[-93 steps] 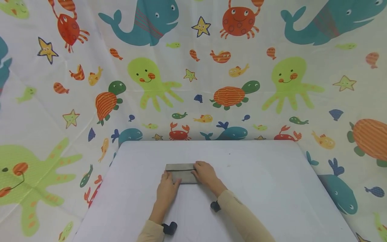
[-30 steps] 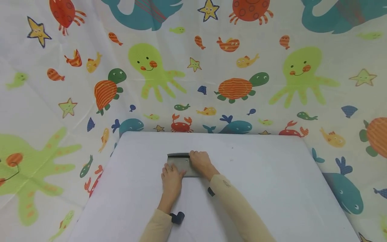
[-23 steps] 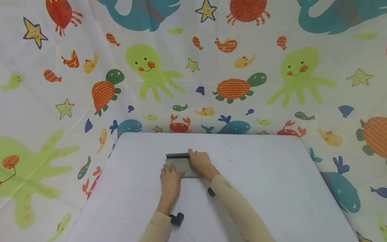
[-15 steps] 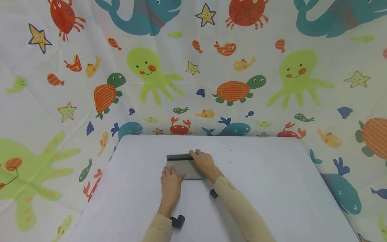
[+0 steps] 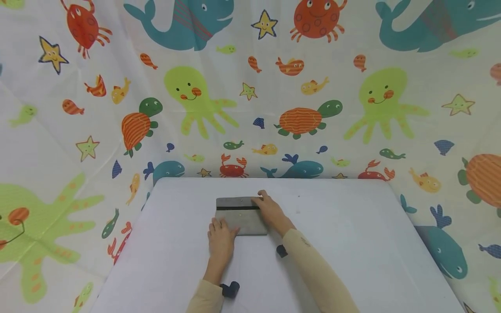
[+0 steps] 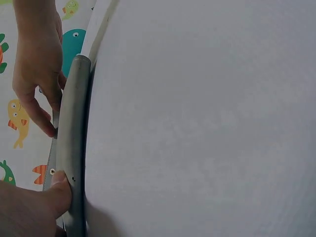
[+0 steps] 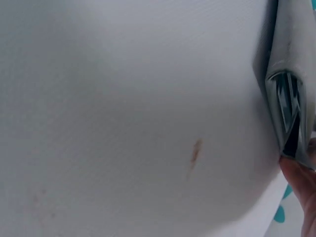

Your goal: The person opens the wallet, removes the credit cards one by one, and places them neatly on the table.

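A grey flap pouch (image 5: pixel 244 224) lies on the white table in the head view, its top flap (image 5: pixel 235 202) tilted back and a dark slit along the fold. My left hand (image 5: pixel 221 238) rests on the pouch's left part with fairly straight fingers, thumb spread along the front. At the flap's right corner, my right hand (image 5: pixel 272 215) pinches the edge between thumb and finger. The left wrist view shows the pouch's rounded front edge (image 6: pixel 74 123) under my left thumb (image 6: pixel 60 190). Layered folds and a dark gap show at the pouch's side (image 7: pixel 289 96) in the right wrist view.
The white table (image 5: pixel 332 243) stretches around the pouch and bears a few small marks. Behind and beside it hangs a white cloth (image 5: pixel 242 104) printed with sea animals. Dark wrist cameras sit at both cuffs.
The flap, folded over the pouch's front at first, has been lifted and now leans back, showing a snap. My right hand has shifted slightly right; my left hand stays on the pouch.
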{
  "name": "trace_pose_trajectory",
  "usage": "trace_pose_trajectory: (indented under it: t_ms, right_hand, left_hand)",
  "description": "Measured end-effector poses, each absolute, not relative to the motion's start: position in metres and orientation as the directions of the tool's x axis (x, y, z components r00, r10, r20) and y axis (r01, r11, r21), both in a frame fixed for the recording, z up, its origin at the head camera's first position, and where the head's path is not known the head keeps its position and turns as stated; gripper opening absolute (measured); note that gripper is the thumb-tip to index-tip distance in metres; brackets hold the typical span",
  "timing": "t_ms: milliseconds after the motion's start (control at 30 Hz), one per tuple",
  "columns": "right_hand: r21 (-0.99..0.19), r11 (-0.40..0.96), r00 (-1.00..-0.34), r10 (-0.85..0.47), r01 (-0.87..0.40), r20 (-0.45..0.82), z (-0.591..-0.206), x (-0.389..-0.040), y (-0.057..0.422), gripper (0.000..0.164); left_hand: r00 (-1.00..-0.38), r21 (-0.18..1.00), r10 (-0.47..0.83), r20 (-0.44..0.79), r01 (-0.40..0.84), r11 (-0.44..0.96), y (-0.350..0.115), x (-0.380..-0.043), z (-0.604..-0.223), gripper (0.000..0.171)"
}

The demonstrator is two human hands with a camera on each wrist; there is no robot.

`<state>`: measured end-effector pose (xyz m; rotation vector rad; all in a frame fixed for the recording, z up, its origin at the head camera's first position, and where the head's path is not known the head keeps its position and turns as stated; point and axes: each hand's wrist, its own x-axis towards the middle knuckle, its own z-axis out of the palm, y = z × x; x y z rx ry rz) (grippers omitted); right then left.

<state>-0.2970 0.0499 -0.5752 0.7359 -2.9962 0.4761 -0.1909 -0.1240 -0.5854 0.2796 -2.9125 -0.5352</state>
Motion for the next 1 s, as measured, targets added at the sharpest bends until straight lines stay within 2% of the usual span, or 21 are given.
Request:
trace_pose_trajectory:
  t_ms: [167, 400, 700, 900, 1000]
  right_hand:
    - [-0.274, 0.852, -0.893, -0.445, -0.446, 0.071, -0.578, -0.298, 0.059, 0.04]
    - [-0.11, 0.89, -0.896, -0.435, -0.443, 0.087, -0.582, -0.298, 0.069, 0.04]
    - [-0.094, 0.902, -0.907, -0.419, -0.421, 0.048, -0.592, -0.292, 0.073, 0.04]
    - [-0.176, 0.903, -0.918, -0.396, -0.392, 0.012, -0.593, -0.288, 0.069, 0.041]
    - [-0.186, 0.902, -0.917, -0.398, -0.391, -0.002, -0.593, -0.289, 0.069, 0.042]
  left_hand:
    - [-0.97, 0.374, -0.213, 0.119, -0.155, 0.914, -0.124, -0.19, -0.585, 0.074]
    - [-0.972, 0.393, -0.211, 0.103, -0.155, 0.906, -0.125, -0.19, -0.585, 0.074]
    - [-0.97, 0.405, -0.223, 0.096, -0.167, 0.899, -0.125, -0.189, -0.59, 0.074]
    - [-0.971, 0.412, -0.219, 0.096, -0.161, 0.897, -0.127, -0.189, -0.591, 0.075]
    - [-0.97, 0.457, -0.23, 0.08, -0.17, 0.873, -0.127, -0.191, -0.589, 0.075]
